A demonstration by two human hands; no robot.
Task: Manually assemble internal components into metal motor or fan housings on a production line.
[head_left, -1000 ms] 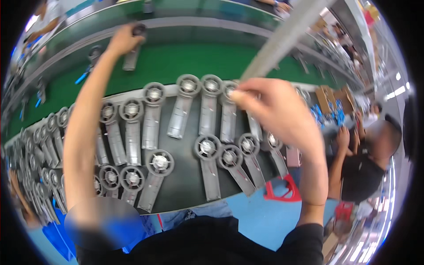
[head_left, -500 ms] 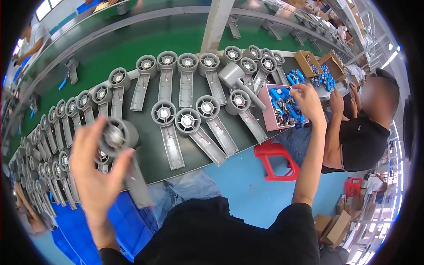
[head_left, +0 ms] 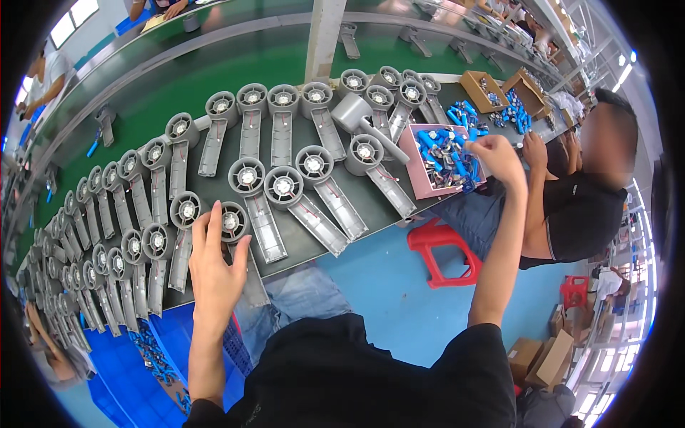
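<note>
At the table's near edge my left hand (head_left: 217, 278) has its fingers and thumb curved round the ring of a grey handheld fan housing (head_left: 232, 222). The housing's open handle juts over the edge, and part of it is hidden by the hand. My right hand (head_left: 501, 160) is at the right rim of a pink box (head_left: 432, 189), thumb and forefinger pinched together. What they pinch, if anything, is too small to tell. Inside the box lies a heap of blue cylindrical cells (head_left: 437, 146) with silvery parts. Three similar housings, including one fan housing (head_left: 284, 187), lie between my hands.
Several rows of grey housings (head_left: 132, 167) cover the table's left and back. A solid grey fan part (head_left: 351, 114) lies beside the box. At right, a person in black (head_left: 585, 217) sits near cardboard boxes (head_left: 479, 93). A red stool (head_left: 417, 246) and blue bins (head_left: 118, 364) stand below.
My left hand has brought the fan housing rightward and down to the table edge. My right hand stays pinched at the pink box. The whole view has shifted slightly.
</note>
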